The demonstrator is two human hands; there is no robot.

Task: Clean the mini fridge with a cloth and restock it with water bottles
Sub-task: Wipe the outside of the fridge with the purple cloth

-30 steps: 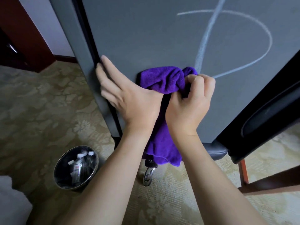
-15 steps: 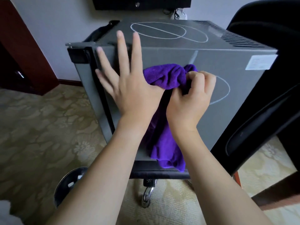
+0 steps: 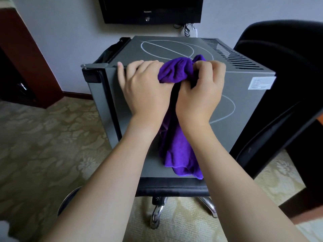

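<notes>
A grey mini fridge (image 3: 244,105) with chalk marks stands on a wheeled chair seat (image 3: 174,186), its door at the left side. My right hand (image 3: 201,95) grips a purple cloth (image 3: 176,69) at the fridge's upper edge, and the rest of the cloth hangs down the side. My left hand (image 3: 145,89) lies on the same upper edge beside the cloth, fingers bent over onto the top. No water bottles show in this frame.
A metal bowl's rim (image 3: 70,194) shows on the carpet at lower left, mostly behind my left forearm. A black chair back (image 3: 283,95) stands right of the fridge. A dark TV (image 3: 152,9) hangs on the wall, and a wooden cabinet (image 3: 28,55) is at left.
The view rose from the fridge's side to its top. My left hand moved up from flat on the side to the upper edge. The right hand kept its grip and rose with the cloth.
</notes>
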